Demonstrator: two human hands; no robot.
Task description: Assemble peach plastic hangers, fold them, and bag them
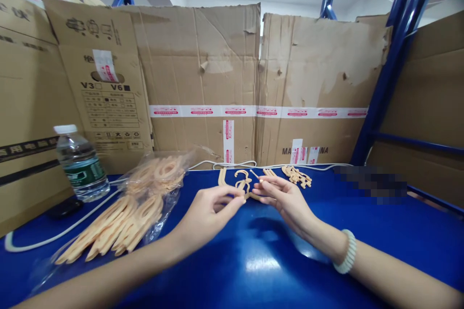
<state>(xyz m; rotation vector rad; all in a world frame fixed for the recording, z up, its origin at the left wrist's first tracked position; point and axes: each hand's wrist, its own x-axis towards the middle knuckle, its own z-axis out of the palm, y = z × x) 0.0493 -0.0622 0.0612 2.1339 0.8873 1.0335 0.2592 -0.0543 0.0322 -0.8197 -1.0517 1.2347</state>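
My left hand (pixel 212 210) and my right hand (pixel 281 195) meet over the middle of the blue table (pixel 253 260). Both pinch a small tan plastic piece (pixel 243 184) with curved hook shapes, held just above the surface. The fingers of each hand are closed on it. A pale bead bracelet (pixel 346 251) circles my right wrist. A small pile of similar tan pieces (pixel 296 175) lies just beyond my right hand.
A clear plastic bag of several long tan pieces (pixel 123 217) lies at the left. A water bottle (pixel 81 164) stands at the far left beside a dark phone (pixel 65 206). A white cable (pixel 54 236) runs along the table. Cardboard walls (pixel 203 82) close off the back and sides.
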